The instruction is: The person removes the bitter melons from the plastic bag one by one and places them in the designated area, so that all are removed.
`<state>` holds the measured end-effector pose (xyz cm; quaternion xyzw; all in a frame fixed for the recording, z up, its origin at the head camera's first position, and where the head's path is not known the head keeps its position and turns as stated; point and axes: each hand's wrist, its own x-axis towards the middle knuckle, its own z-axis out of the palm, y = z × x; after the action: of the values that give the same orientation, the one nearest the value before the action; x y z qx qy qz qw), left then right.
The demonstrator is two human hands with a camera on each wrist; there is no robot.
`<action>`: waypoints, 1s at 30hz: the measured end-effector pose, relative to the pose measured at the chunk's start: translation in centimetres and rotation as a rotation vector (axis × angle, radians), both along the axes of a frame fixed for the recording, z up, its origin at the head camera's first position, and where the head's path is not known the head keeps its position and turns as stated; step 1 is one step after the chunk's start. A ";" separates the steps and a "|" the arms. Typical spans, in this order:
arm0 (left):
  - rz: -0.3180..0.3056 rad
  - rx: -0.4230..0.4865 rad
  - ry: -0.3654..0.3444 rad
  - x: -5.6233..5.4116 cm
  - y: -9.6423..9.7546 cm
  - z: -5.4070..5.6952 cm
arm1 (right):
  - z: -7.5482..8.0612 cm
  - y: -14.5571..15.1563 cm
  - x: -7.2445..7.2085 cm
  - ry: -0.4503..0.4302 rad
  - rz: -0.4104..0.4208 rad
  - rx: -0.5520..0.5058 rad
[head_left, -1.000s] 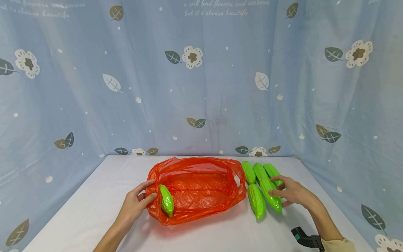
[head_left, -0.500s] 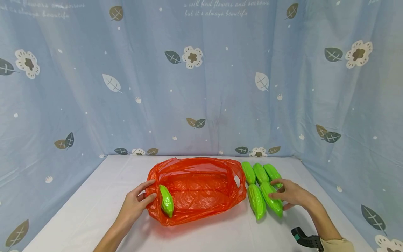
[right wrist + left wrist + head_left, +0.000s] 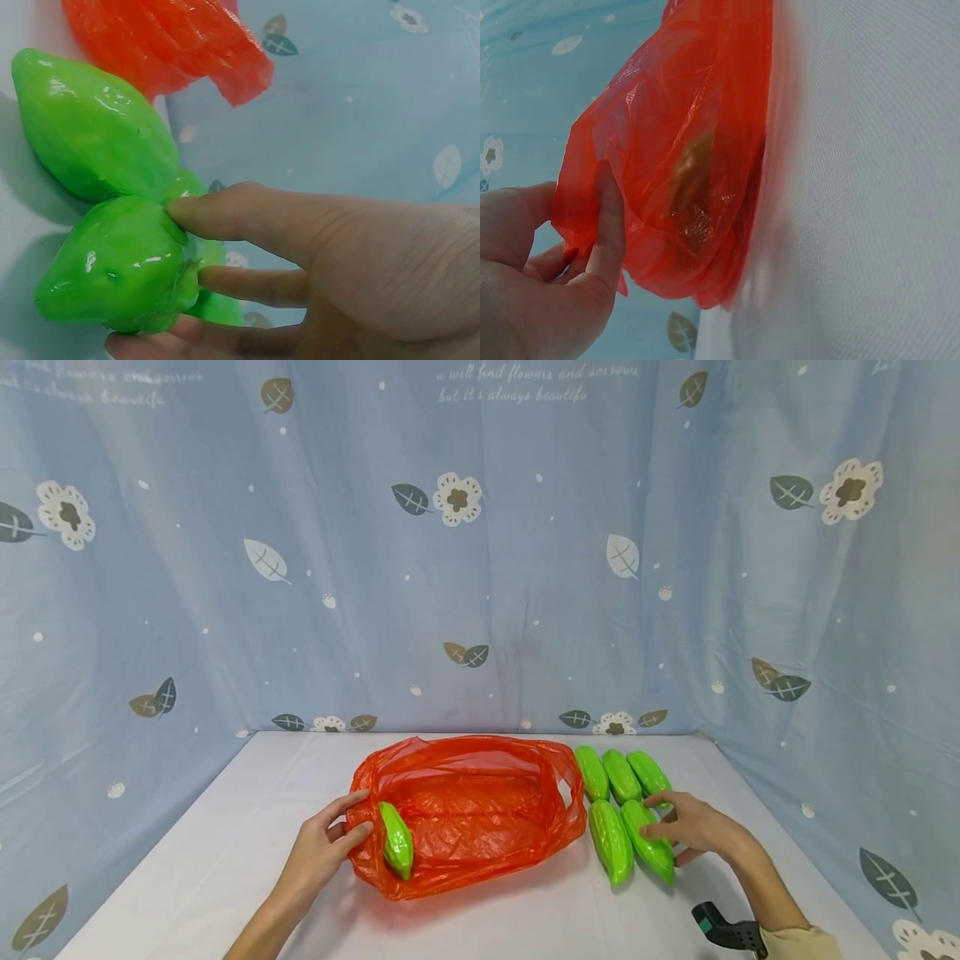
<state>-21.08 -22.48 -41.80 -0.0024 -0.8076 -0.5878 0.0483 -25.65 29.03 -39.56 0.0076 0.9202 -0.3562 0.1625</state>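
My left hand (image 3: 318,847) pinches the left edge of a red plastic bag (image 3: 480,831), whose wide mouth faces me. Inside the bag at the left lies one glossy green bitter melon (image 3: 397,842); through the film in the left wrist view it shows as a dim shape. To the right of the bag, my right hand (image 3: 697,827) holds the front right bitter melon (image 3: 647,843) between thumb and fingers. In the right wrist view this held melon (image 3: 112,262) points left, with the thumb above and fingers below. Another melon (image 3: 97,127) lies close beside it.
Several more bitter melons stand in two rows by the bag, such as the front left one (image 3: 611,843) and the back middle one (image 3: 621,777). A white cloth (image 3: 517,918) covers the table. A blue patterned curtain (image 3: 525,568) encloses the back and sides.
My right hand has drawn the front right bitter melon slightly towards me, so it lies lower and apart from the one behind. My left hand and the bag have stayed put.
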 end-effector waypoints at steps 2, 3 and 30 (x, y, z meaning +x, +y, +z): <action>-0.002 0.002 0.003 0.0 0.0 0.0 | -0.1 0.0 0.0 0.000 -0.002 -0.001; -0.003 0.001 0.005 0.0 0.0 0.0 | -0.2 0.0 0.0 0.000 -0.002 -0.002; -0.008 0.013 -0.005 -0.1 0.0 -0.2 | -0.1 -0.7 0.5 0.014 -0.007 0.012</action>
<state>-21.16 -22.47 -41.96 -0.0036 -0.8039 -0.5931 0.0440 -25.18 28.36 -39.68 0.0093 0.9234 -0.3512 0.1549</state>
